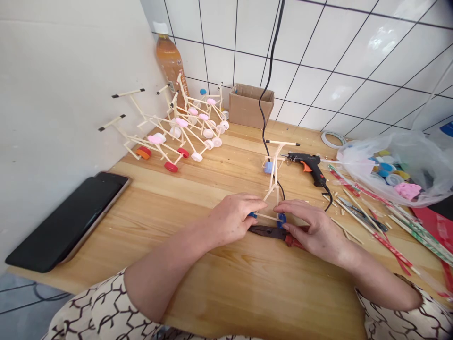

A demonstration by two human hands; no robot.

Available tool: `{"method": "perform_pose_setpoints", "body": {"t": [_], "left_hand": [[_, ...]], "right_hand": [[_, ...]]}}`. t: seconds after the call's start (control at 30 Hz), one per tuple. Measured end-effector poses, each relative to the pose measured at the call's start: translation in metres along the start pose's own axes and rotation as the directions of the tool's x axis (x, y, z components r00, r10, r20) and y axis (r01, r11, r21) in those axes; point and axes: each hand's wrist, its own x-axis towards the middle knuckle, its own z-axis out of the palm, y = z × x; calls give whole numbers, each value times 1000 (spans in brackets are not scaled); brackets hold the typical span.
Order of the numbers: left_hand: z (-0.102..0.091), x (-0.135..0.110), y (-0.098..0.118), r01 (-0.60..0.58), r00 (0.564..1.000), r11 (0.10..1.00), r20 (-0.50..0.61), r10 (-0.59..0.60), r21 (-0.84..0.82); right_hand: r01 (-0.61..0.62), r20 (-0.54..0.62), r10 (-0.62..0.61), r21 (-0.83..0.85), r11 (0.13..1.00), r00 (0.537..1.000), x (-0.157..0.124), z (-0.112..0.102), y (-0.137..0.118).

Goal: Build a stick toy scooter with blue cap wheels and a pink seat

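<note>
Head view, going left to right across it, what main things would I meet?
Flat black device, amber drink bottle, left hand, blue-wheeled stick model, right hand, clear plastic bag.

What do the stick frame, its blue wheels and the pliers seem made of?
Stick frame: probably bare wood, matte, by its pale colour. Blue wheels: likely plastic, smooth and cap-shaped. Pliers: apparently metal nose, dark and dull; red handle perhaps plastic- or rubber-covered.

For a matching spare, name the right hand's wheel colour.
The wheel is blue, clearest in head view.
</note>
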Motion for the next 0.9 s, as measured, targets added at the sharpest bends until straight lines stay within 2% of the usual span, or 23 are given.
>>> {"method": "perform_pose_setpoints", "body": {"t": [0.9], "left_hand": [[0, 1, 0, -4, 1000, 1000, 15, 4, 10]], "right_hand": [[24, 20, -25, 45, 999, 999, -1, 0, 3]]}}
